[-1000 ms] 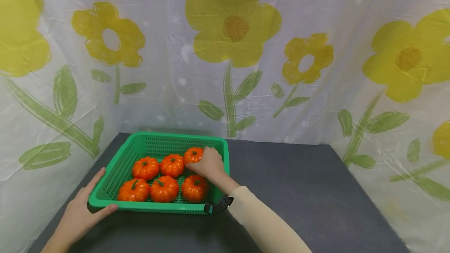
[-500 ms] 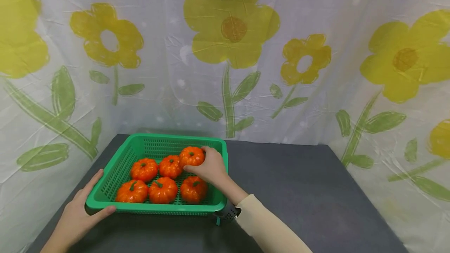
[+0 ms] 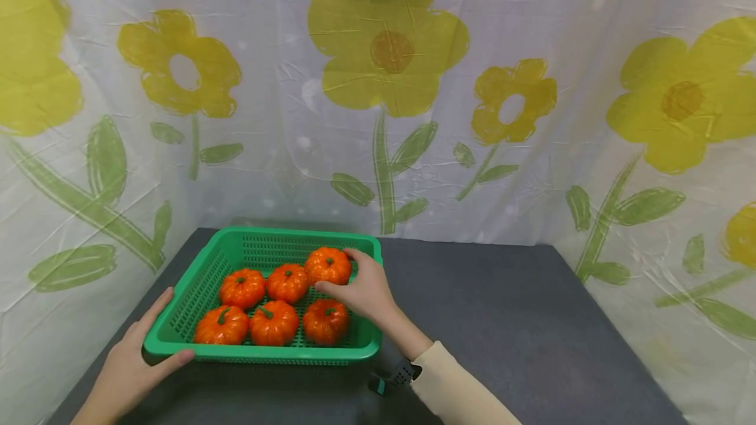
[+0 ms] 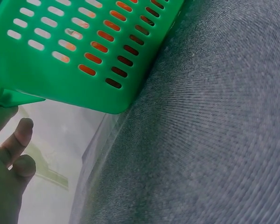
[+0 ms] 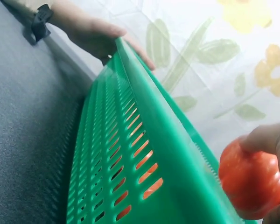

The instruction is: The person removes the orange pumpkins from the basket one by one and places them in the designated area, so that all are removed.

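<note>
A green plastic basket [image 3: 283, 351] holds several small orange pumpkins, in a back row with one pumpkin [image 3: 287, 283] and a front row with another [image 3: 274, 323]. My right hand [image 3: 370, 288] pinches the back right pumpkin [image 3: 328, 265] from its right side, thumb in front and fingers behind. In the right wrist view this pumpkin [image 5: 249, 179] shows above the basket's rim. My left hand [image 3: 126, 356] grips the basket's near left corner, thumb along the front rim and fingers along the left side. The left wrist view shows its fingers [image 4: 23, 133] below the rim.
The basket stands on a dark grey table [image 3: 484, 320], at its left part. A white cloth [image 3: 283, 103] with yellow flowers hangs behind and at both sides. A black strap [image 3: 404, 372] circles my right wrist.
My right hand has raised the back right pumpkin from its place, first leftward, then slightly back to the right. The left hand stays at the basket's corner.
</note>
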The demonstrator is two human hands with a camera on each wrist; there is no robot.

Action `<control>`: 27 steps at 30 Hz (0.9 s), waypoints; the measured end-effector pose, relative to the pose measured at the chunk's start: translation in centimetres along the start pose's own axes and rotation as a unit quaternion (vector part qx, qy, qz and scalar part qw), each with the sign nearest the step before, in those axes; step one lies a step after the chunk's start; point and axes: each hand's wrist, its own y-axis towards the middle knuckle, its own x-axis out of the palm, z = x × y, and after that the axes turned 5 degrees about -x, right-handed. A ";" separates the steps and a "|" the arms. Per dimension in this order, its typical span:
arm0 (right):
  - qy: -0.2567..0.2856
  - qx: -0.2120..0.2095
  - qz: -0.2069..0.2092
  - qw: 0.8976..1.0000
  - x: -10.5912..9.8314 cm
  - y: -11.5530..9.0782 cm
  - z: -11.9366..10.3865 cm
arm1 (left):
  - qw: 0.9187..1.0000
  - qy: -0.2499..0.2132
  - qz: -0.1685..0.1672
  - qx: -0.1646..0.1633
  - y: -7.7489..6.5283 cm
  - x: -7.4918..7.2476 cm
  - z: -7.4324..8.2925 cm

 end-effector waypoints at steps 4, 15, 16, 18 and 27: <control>0.014 -0.013 0.010 1.000 -0.3 -0.5 0.1 | 1.000 0.002 0.004 0.002 0.0 0.0 0.0; 0.020 -0.026 0.042 0.999 -2.4 -1.6 0.7 | 1.000 0.002 0.006 0.000 -0.2 0.0 0.1; 0.016 -0.026 0.045 0.999 -2.7 -1.7 0.8 | 1.000 0.002 0.008 0.000 -0.2 0.0 0.1; 0.010 -0.024 0.052 0.998 -3.2 -1.9 1.1 | 1.000 0.002 0.013 0.003 -0.3 0.1 0.1; 0.013 -0.016 0.099 0.995 -6.1 -2.8 3.0 | 1.000 0.006 0.028 0.012 -0.3 0.2 0.1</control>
